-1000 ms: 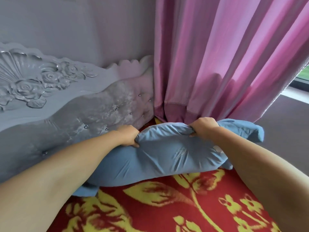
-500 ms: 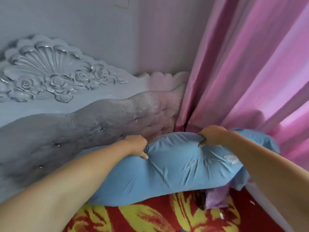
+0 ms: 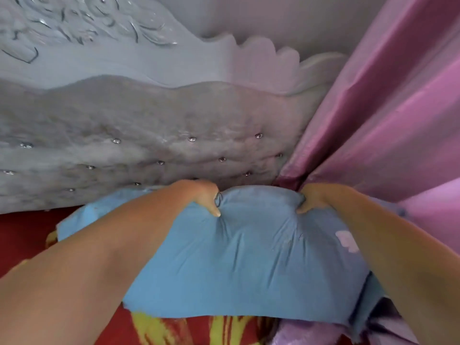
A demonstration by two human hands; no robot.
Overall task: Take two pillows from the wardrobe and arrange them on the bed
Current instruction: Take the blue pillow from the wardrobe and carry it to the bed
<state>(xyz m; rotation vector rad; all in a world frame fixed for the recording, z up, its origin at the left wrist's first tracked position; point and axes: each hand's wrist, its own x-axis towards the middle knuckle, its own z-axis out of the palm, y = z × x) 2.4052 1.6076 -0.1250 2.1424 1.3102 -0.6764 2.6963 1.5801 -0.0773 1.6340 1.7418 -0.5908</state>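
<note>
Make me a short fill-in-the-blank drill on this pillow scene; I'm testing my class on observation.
1. Both hands grip a pillow whose colour is ____.
2. The left hand and right hand pinch the pillow's ____ edge.
3. Behind the pillow stands a grey tufted ____.
4. At the right hangs a pink ____.

Missing words: blue; top; headboard; curtain

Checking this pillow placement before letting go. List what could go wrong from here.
1. The pink curtain hangs against the blue pillow at the bed's corner; its hem may get trapped underneath.
2. Both hands, left hand and right hand, pinch only the top edge, so the pillow may settle bunched against the headboard.
</note>
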